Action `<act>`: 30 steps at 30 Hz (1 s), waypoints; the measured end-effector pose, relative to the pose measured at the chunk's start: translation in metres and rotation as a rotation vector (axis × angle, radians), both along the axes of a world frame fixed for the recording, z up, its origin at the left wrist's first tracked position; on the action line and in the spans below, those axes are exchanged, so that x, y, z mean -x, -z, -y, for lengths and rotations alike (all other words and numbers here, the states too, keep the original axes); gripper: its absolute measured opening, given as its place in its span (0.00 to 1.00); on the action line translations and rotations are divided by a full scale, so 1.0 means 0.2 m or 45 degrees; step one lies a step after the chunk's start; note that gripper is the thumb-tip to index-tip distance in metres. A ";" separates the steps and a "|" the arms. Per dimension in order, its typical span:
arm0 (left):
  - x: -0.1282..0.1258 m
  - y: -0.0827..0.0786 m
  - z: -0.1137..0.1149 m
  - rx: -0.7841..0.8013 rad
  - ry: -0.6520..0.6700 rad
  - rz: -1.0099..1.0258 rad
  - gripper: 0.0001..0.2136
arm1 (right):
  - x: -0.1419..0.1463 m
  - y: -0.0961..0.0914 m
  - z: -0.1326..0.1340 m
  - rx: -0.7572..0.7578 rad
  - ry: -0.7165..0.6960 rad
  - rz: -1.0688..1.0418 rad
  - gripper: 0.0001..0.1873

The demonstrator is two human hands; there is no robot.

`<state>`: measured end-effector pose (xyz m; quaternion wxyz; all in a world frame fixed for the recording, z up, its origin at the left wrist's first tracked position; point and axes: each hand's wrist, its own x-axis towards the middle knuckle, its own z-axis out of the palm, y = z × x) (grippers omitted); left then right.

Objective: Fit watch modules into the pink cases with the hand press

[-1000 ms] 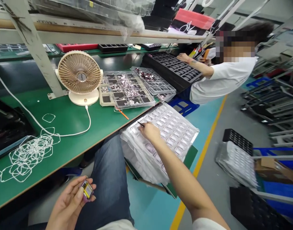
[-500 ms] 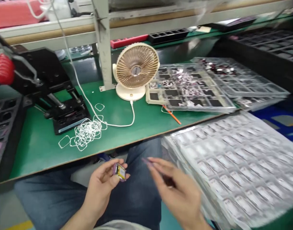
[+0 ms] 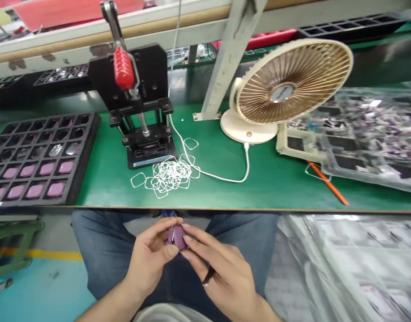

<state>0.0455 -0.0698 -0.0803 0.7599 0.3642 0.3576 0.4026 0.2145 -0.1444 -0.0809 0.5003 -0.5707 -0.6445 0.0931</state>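
My left hand [image 3: 153, 250] grips a small purple device housing [image 3: 170, 234] between thumb and fingers, above my lap. Against its open side my right hand [image 3: 219, 264] holds a purple cover [image 3: 180, 237], tilted, with a gap showing between the two parts. The inside of the housing is mostly hidden now. A thin dark item [image 3: 208, 276] shows at the curled fingers of my right hand; its kind is unclear. Beyond the hands, on the green table [image 3: 104, 188], lies a heap of white rounded-square rings [image 3: 172, 174].
A black hand press [image 3: 148, 138] with a red handle [image 3: 123, 69] stands behind the rings. To its left is a black compartment tray [image 3: 81, 170] with purple casings. A fan [image 3: 289, 89], an orange stick [image 3: 328, 182] and clear parts trays [image 3: 370, 176] are right. Plastic-covered trays [image 3: 353, 250] sit lower right.
My right hand has moved left, bringing the purple cover up against the housing in my left hand. The view has turned left, so the press and casing tray show more fully.
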 end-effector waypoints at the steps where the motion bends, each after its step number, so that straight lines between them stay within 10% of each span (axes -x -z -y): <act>1: 0.01 0.00 -0.01 -0.025 0.002 0.002 0.18 | 0.00 0.00 -0.01 0.038 -0.001 0.005 0.13; 30: 0.12 0.08 -0.08 -0.256 0.070 0.083 0.21 | 0.01 -0.03 -0.10 0.002 -0.150 0.127 0.13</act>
